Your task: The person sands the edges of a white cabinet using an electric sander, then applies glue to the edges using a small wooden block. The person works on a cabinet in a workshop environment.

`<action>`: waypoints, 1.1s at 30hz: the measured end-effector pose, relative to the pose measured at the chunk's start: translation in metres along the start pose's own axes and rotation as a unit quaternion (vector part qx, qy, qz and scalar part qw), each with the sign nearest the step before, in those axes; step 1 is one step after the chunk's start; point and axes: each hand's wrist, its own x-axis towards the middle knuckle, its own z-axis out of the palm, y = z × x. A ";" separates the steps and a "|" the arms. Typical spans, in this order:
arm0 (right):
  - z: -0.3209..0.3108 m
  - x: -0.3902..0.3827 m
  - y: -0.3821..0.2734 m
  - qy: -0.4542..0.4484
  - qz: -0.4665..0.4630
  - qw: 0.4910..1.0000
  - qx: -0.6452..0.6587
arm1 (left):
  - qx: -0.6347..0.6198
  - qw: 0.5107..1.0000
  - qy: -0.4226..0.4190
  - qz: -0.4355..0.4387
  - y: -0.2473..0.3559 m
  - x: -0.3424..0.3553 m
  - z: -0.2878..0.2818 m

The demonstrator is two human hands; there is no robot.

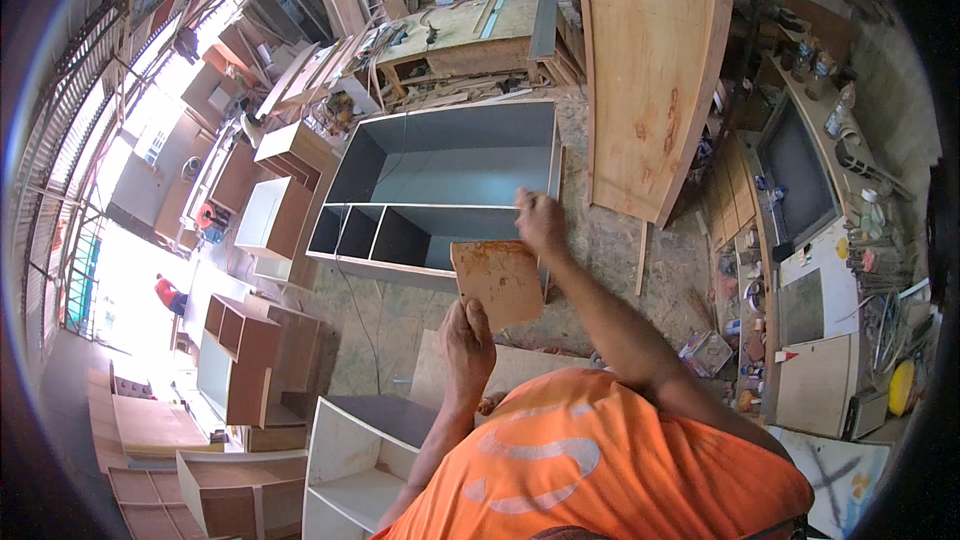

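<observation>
My left hand (468,342) grips the lower left edge of a small flat wooden board (503,285), thumb on top. Reddish-brown smears mark the board's face, mostly along its far edge. Just beyond the board, my right hand (541,224) is closed with the fingers pressed together; anything inside it is too small or hidden to make out. That hand is at the near right corner area of a large open cabinet (470,175) with a dark grey inside and pale edges. Dividers split its near part into smaller compartments. Whether the right hand touches the cabinet edge, I cannot tell.
A tall wooden panel (650,70) stands beyond on the right. A thin cable (362,315) runs across the floor by the cabinet. Near my left arm is a white open cabinet (365,470). A cluttered workbench (460,40) stands at the back; other people are farther off.
</observation>
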 end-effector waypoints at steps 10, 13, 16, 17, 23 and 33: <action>-0.044 -0.020 -0.070 -0.195 -0.123 0.962 0.143 | -0.063 0.994 -0.010 -0.091 -0.004 -0.003 -0.018; -0.048 -0.030 -0.091 -0.298 -0.117 0.942 0.101 | -0.068 0.993 -0.021 -0.090 -0.001 -0.004 -0.018; -0.042 -0.030 -0.080 -0.304 -0.067 0.946 0.092 | -0.066 0.994 -0.027 -0.080 0.007 -0.002 -0.019; -0.037 -0.031 -0.072 -0.288 -0.072 0.951 0.087 | -0.064 0.995 -0.030 -0.076 0.004 -0.003 -0.017; -0.028 -0.045 -0.071 -0.135 -0.088 0.987 0.020 | -0.013 0.999 -0.026 -0.035 0.002 0.000 -0.013; -0.054 -0.035 -0.079 -0.192 -0.139 0.969 0.076 | -0.059 0.993 -0.043 -0.097 0.018 -0.008 -0.021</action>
